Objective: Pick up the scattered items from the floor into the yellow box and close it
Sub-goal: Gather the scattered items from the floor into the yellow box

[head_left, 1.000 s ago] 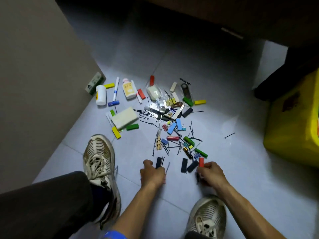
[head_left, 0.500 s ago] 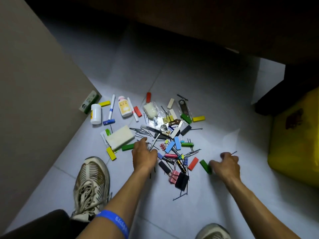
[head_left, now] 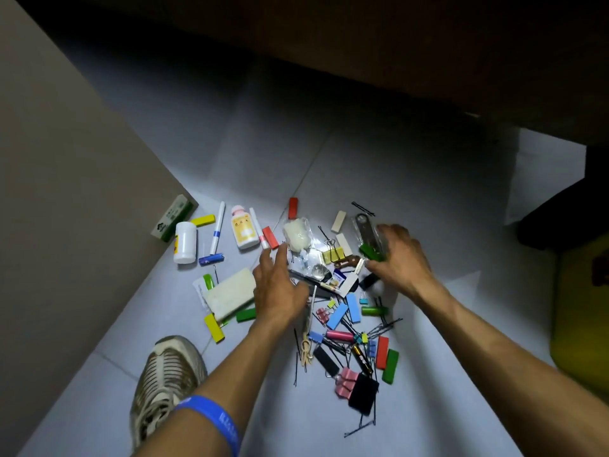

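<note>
Scattered small items lie on the pale tiled floor: coloured blocks, binder clips, hairpins, a white bottle (head_left: 185, 242), a marker (head_left: 217, 232), a lotion bottle (head_left: 243, 232) and a white pad (head_left: 230, 293). My left hand (head_left: 280, 288) hovers over the pile's middle, fingers spread and holding nothing. My right hand (head_left: 400, 258) reaches to the pile's far right side, fingers curved around a green block (head_left: 370, 252) that lies on a clear plastic packet. A grip on the block is not visible. The yellow box (head_left: 580, 311) stands at the right edge, dim and partly cut off.
A beige panel (head_left: 66, 192) rises along the left, with a green carton (head_left: 173, 217) against its foot. Dark furniture spans the top and upper right. My left shoe (head_left: 164, 374) rests on the floor below the pile. A pink binder clip (head_left: 346, 382) and black block (head_left: 362, 392) lie nearest me.
Both hands have moved away from me, from the pile's near edge to its middle and far side. Near items have been pushed together. The view has tilted closer to the pile.
</note>
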`<state>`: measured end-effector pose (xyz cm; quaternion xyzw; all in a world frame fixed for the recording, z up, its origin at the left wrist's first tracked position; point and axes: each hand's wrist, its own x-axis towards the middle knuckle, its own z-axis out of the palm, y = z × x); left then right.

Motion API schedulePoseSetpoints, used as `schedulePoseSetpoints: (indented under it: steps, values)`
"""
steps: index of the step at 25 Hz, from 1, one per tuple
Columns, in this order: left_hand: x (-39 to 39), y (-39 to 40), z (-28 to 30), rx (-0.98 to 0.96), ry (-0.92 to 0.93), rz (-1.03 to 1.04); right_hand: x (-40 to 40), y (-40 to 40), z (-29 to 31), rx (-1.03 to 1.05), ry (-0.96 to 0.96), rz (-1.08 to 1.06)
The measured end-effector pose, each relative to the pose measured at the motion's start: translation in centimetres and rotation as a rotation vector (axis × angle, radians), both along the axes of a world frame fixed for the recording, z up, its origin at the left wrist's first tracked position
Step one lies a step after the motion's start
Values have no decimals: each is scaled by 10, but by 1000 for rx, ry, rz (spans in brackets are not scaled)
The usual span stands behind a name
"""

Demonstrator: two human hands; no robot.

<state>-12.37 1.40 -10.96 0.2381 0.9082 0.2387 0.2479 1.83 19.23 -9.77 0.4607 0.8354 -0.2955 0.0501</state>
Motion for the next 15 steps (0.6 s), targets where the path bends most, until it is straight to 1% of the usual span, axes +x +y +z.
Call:
schedulePoseSetpoints:
  steps: [2, 4, 6, 9, 11, 12, 13, 14, 15]
  values:
    - [-18, 26, 0, -78, -14, -145, -17, 11, -6, -3, -123, 134]
    - [-27, 49, 1, -159, -90, -257, -20, -2, -16, 40, -204, 262]
    - [-19, 55, -2, -181, -155, -309, -9, -28, -25, 95, -173, 325]
    - [8, 27, -2, -111, -190, -392, 18, -55, -23, 51, -60, 357]
    - [16, 2, 4, -16, -244, -376, 43, -55, -18, 23, 36, 226]
    - [16, -8, 6, 16, -209, -317, 57, -52, -17, 37, 46, 121]
    - [16, -18, 7, -7, -121, -237, 72, -48, -17, 54, 12, 14]
    - [16, -27, 8, -89, -31, -147, 87, -46, -18, 55, -64, -86]
    - [19, -33, 9, -192, 7, -53, 100, -46, -19, 40, -150, -172]
